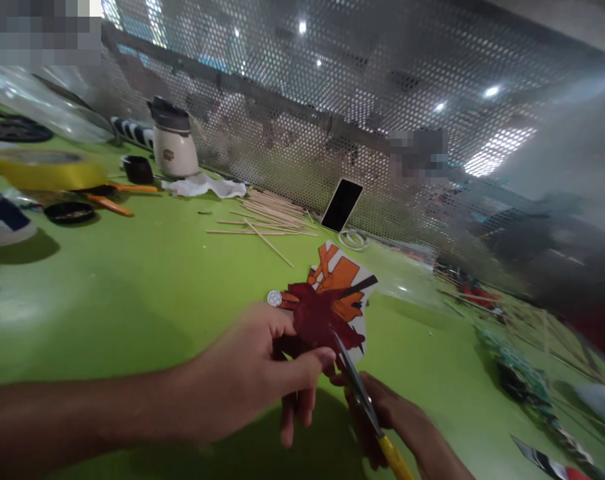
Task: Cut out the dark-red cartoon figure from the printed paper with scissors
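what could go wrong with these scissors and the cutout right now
A nicked thumb seems the main risk: the scissors in the right hand have their blades close beside the thumb of the left hand.

The tips lie over the dark red part of the paper cutout, so a careless snip might bite into the coloured area rather than the white edge.

The cutout is held up off the green table, so it could bend or twist against the blades.

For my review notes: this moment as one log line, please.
left hand: holds orange-red cutout | right hand: at yellow-handled scissors, grip unclear | scissors tip: at dark red area | beyond: sticks, phone
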The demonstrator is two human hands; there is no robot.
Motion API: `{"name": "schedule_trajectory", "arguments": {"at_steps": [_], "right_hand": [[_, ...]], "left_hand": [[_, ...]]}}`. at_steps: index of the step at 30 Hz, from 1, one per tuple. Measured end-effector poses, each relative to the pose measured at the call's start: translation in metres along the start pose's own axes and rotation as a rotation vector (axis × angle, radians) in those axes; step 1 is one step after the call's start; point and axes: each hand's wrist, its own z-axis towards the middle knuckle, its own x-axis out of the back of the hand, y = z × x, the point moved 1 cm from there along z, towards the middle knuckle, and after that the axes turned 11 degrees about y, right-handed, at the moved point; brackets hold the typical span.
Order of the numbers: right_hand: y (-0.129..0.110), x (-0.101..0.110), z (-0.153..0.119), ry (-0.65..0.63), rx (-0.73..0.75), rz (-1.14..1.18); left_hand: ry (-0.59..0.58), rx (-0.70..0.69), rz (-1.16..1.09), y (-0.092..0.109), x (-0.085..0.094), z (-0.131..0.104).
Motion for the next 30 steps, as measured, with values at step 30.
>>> {"name": "schedule_trajectory", "arguments": {"at_steps": [30], "right_hand": [[0.018, 0.003, -0.015, 0.049, -0.027, -0.051]], "left_hand": [[-0.005, -0.019, -0.016, 0.002, 0.001, -0.001]]}}
